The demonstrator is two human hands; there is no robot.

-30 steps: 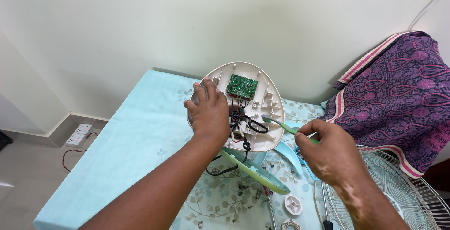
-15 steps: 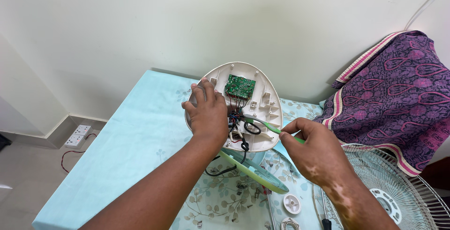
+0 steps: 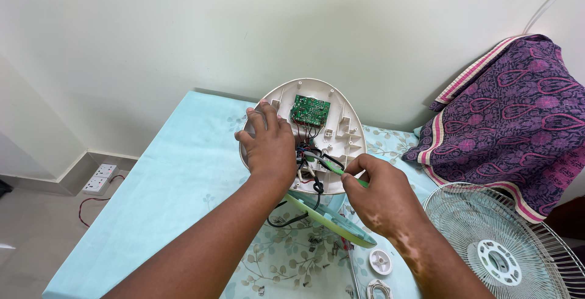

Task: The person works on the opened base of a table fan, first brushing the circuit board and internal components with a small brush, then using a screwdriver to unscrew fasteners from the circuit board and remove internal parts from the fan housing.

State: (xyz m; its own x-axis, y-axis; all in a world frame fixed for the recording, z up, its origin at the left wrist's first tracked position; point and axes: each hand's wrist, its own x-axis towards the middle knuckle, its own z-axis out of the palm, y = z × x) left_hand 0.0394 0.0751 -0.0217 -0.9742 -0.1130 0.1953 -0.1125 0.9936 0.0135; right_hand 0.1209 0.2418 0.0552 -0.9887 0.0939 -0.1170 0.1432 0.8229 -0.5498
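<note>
Fan base shell [image 3: 341,125]: an oval white plastic housing, opened and tipped up on its lower edge, its hollow ribbed inside facing the person, at the far middle of the table near the wall.
Long axis: runs away from the person, from the low near rim up to the rounded far end.
Left hand [image 3: 268,143]: laid flat with fingers spread across the shell's left rim, bracing it; of the two hands, this one lies further onto the shell.
Right hand [image 3: 381,192]: just below the shell's near right edge, fingers closed in a pinch on a green-handled screwdriver [image 3: 334,166].
Tool line: the shaft slants up and left from the right hand toward the wire bundle [image 3: 311,159]; the tip is hidden among the wires.
Circuit board [image 3: 309,109]: small, green, flat, fixed high inside the shell, well beyond the tool.
Pale green cover [image 3: 332,220]: smooth curved plastic, lying just below the shell, between the forearms.
Table cloth [image 3: 177,177]: light blue fabric, leaf print at the near end.
Fan guard [image 3: 548,244]: round wire grille at right, apart from both hands.
Purple cloth [image 3: 518,116]: patterned, draped at far right.
</note>
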